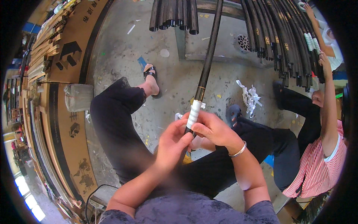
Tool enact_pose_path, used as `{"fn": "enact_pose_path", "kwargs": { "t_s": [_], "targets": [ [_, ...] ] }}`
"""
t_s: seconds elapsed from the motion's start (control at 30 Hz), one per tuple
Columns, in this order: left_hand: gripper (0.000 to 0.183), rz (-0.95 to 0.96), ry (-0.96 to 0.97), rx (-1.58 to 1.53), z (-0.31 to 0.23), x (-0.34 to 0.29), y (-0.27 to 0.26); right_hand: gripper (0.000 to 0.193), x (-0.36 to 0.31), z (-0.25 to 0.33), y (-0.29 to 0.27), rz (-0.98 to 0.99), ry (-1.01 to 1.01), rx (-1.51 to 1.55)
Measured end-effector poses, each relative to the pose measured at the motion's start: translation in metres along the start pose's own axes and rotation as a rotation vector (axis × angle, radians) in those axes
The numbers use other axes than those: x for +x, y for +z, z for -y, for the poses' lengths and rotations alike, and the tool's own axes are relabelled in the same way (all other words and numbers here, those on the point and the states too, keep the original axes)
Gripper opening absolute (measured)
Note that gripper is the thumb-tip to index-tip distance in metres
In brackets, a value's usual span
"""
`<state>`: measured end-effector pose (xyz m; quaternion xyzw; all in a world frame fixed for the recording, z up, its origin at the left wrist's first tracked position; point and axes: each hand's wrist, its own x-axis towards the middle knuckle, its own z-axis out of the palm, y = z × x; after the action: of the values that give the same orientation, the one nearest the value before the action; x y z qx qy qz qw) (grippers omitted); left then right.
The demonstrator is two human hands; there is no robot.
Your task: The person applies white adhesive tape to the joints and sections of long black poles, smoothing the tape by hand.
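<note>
Concrete floor [175,78] fills the middle, and there's open room on it between the outstretched leg and the co-worker [317,164] seated at the right edge. Left side is walled off: big brown cartons [71,48] curve along the rim, flat faces up, printed with black blocky shapes and dark bands, wood strips stacked beyond them. A small grey-wrapped packet [78,97] sits on the carton edge. Up top, a bundle of dark tubes [173,15] hangs over the floor; to the right, a bigger fan of dark rods [283,41], some with small yellow labels, some white-wrapped near the tips, crowding that corner. White scraps [250,97] lie in a heap on the floor. Now the centre: one long dark rod [207,59] runs up from the lap, tilted slightly right, with a white wrap [194,112] below a thin gold ring. Left hand [172,143] grips the rod beneath the wrap; right hand [213,128] pinches the wrap's lower end, fingers curled.
</note>
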<state>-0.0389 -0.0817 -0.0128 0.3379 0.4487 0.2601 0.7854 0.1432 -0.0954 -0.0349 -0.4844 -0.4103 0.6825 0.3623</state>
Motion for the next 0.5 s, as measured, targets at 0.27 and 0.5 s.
{"fn": "enact_pose_path", "kwargs": {
  "t_s": [0.27, 0.5],
  "targets": [
    [0.044, -0.029, 0.076, 0.042, -0.001, 0.005, 0.005, 0.036, -0.001, -0.006, -0.001, -0.018, -0.05, -0.047],
    [0.044, 0.052, 0.179, 0.278, 0.012, 0.009, -0.004, 0.033, 0.004, -0.007, 0.001, -0.031, -0.077, -0.137]
  ]
}}
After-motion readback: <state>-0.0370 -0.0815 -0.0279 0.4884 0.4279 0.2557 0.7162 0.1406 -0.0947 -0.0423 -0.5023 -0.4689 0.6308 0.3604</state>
